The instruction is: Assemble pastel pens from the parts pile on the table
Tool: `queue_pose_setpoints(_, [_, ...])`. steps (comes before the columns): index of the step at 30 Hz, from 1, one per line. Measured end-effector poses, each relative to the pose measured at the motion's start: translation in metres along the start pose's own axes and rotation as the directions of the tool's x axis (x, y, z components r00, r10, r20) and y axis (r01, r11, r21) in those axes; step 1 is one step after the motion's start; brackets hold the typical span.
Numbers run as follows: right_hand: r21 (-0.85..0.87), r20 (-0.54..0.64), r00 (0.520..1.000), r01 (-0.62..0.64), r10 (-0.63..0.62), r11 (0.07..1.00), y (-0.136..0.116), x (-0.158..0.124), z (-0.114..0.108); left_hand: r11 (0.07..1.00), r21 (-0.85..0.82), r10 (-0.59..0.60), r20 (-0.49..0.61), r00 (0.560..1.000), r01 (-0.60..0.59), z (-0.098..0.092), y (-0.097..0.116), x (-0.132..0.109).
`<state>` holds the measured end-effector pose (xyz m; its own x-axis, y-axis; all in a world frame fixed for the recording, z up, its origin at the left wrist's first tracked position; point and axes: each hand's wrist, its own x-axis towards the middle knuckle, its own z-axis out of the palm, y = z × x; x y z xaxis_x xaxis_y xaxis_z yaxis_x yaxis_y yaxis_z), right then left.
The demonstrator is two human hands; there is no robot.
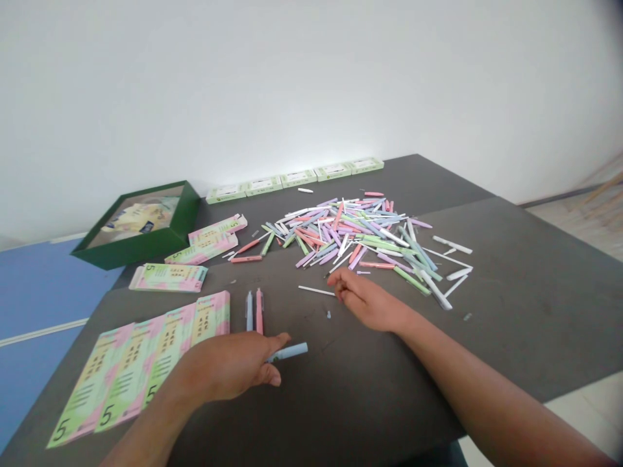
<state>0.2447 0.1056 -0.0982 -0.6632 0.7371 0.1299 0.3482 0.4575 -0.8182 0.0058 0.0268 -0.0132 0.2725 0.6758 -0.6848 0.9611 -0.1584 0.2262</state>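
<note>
My left hand (226, 366) lies on the dark table, with a pale blue pen barrel (288, 352) held between its thumb and fingers. Just beyond it, a pale blue pen (249, 311) and a pink pen (259, 311) lie side by side. My right hand (365, 301) is curled at the edge of a heap of pastel pen parts (345, 237). The end of a thin white tube (316, 290) meets its fingertips, but I cannot tell whether they grip it. A tiny blue-grey piece (328, 314) lies just below those fingers.
Pink-and-green printed cards marked 5 (139, 370) cover the left of the dark table (511, 311). Beyond them stands an open green box (141, 224) of packets. Small green-and-white boxes (294, 178) line the far edge, against a white wall.
</note>
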Motion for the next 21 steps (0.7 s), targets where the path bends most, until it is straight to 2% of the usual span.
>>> queue_pose_setpoints(2, [0.158,-0.032,0.999,-0.033,0.038,0.987,0.006,0.003,-0.003,0.999,0.037,0.011,0.046,0.999,-0.013,0.000,0.001,0.001])
queue_pose_setpoints(6, [0.453,0.024,0.989,-0.140,0.146,0.880,0.016,0.008,-0.002,0.998,0.052,0.022,0.057,0.998,-0.025,0.000,0.001,0.002])
queue_pose_setpoints(9, [0.532,0.028,0.983,-0.167,0.180,0.830,0.019,0.009,0.001,0.998,0.044,0.034,0.085,0.996,-0.038,-0.001,0.001,0.003])
queue_pose_setpoints(13, [0.481,0.034,0.983,-0.174,0.180,0.859,0.015,0.006,0.003,0.996,0.074,0.032,0.098,0.995,-0.040,-0.002,0.005,0.004])
queue_pose_setpoints(19, [0.166,0.053,0.995,-0.094,0.086,0.982,0.005,0.002,-0.005,0.995,0.080,0.047,0.101,0.994,-0.055,-0.001,0.008,0.005])
queue_pose_setpoints(21, [0.174,0.093,0.990,-0.121,0.106,0.977,0.005,0.003,-0.007,0.995,0.083,0.052,0.098,0.994,-0.060,0.000,0.007,0.005])
